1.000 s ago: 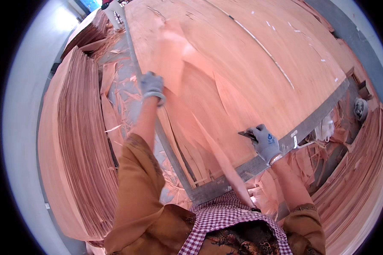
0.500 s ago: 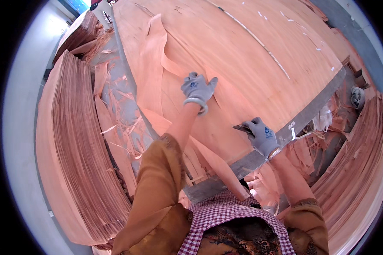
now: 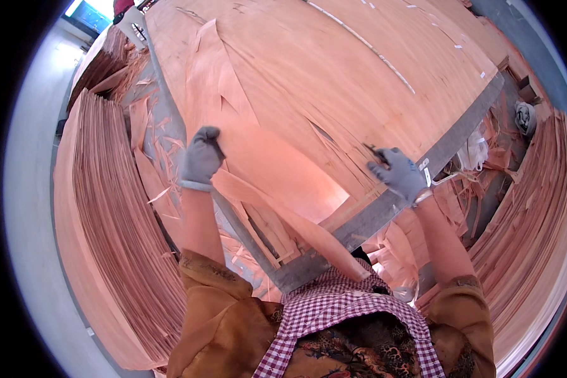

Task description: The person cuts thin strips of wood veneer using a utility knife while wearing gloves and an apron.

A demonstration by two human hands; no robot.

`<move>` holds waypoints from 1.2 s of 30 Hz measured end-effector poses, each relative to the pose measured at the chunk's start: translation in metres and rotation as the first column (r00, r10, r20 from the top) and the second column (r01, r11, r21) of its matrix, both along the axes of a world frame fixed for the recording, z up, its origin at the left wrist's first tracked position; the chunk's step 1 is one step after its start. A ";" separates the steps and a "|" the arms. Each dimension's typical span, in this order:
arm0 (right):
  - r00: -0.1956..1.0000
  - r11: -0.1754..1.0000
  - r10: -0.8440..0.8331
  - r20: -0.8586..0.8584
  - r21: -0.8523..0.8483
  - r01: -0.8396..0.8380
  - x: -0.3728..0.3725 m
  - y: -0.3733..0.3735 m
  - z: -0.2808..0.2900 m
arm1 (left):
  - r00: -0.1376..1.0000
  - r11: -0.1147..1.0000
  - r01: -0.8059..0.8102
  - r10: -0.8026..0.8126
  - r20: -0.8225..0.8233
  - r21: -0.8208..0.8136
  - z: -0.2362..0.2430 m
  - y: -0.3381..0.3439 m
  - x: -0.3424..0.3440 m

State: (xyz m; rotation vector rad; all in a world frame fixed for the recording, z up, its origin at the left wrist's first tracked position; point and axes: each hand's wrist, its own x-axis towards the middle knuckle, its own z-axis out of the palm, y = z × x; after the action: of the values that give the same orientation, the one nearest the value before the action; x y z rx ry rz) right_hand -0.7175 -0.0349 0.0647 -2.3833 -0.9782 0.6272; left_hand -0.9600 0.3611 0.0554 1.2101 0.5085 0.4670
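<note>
My left hand (image 3: 203, 157), in a grey glove, is closed on the left edge of a loose sheet of thin wood veneer (image 3: 277, 170). The sheet lifts and curves above the table, its free end pointing toward the near right. In my right hand (image 3: 402, 175), also gloved in grey, is a small dark knife (image 3: 374, 151), its blade pointing up and left above the veneer layer. Under both hands spreads a wide veneer surface (image 3: 334, 69) with splits along the grain. A narrow curled veneer strip (image 3: 321, 242) hangs over the near table edge against my apron.
Tall veneer stacks stand at the left (image 3: 126, 220) and the right (image 3: 523, 239). Veneer scraps (image 3: 164, 148) litter the floor along the grey table edge (image 3: 463, 123). A thin pale rod (image 3: 378, 55) lies on the far surface. Another person (image 3: 129, 22) stands at the far left.
My left hand has moved left and closed on the veneer sheet, pulling it up and over to the left. My right hand has shifted slightly up with the knife. More of the far person shows.
</note>
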 end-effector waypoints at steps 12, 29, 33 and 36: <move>0.997 0.999 0.033 -0.068 -0.036 -0.036 -0.037 0.008 0.026 | 0.997 0.993 -0.030 0.039 -0.070 0.118 0.091 -0.048 -0.024; 0.781 0.846 -0.298 -0.549 0.227 0.483 0.065 -0.255 -0.071 | 0.966 0.972 0.222 -0.229 0.120 0.074 0.061 -0.110 0.121; 0.584 0.864 -0.218 -0.782 0.124 0.488 0.055 -0.189 -0.057 | 0.887 0.997 -0.035 0.063 -0.458 0.069 0.029 -0.113 0.132; 0.533 0.884 -0.108 -0.839 0.164 0.439 0.071 -0.198 -0.078 | 0.773 0.927 -0.069 0.284 -0.567 0.369 0.000 -0.109 0.129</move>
State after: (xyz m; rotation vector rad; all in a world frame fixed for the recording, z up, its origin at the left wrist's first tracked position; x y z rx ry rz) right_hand -0.6461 -0.2327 -0.0136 -1.5414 -0.2310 1.1544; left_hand -0.8306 0.2524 0.0556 1.6551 1.1545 0.3144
